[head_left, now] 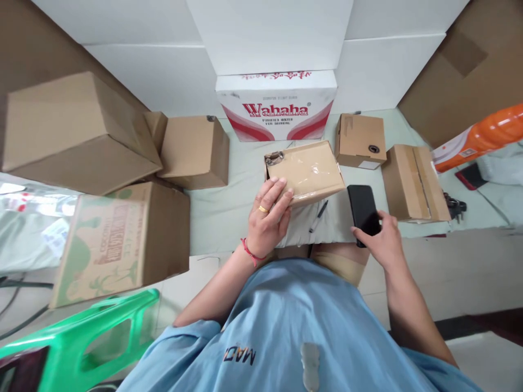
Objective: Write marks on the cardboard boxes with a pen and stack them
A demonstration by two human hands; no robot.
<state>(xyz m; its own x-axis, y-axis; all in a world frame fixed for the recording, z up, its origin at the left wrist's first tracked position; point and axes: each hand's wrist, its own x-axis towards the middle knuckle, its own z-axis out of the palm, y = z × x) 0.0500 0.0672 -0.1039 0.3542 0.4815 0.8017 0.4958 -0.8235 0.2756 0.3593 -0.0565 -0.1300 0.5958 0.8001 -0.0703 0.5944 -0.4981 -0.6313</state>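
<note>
A small brown cardboard box [306,169] with clear tape across its top sits at the middle of the table, turned at a slight angle. My left hand [269,215] grips its near left corner, fingers over the top edge; the thumb is partly hidden. A torn, dark patch of tape [274,158] marks the box's far left corner. My right hand [382,234] is closed around the lower end of a black smartphone [363,209], thumb on one side and fingers on the other. Between the hands, near the table's front edge, lies a pen [318,216].
A white Wahaha carton [278,109] stands behind. Brown boxes are stacked at left, above a printed coconut carton [110,239]. Two small boxes, one round-marked [360,139] and one taped [414,182], stand right, near keys [455,207] and an orange bottle [482,136]. A green stool [134,321] is lower left.
</note>
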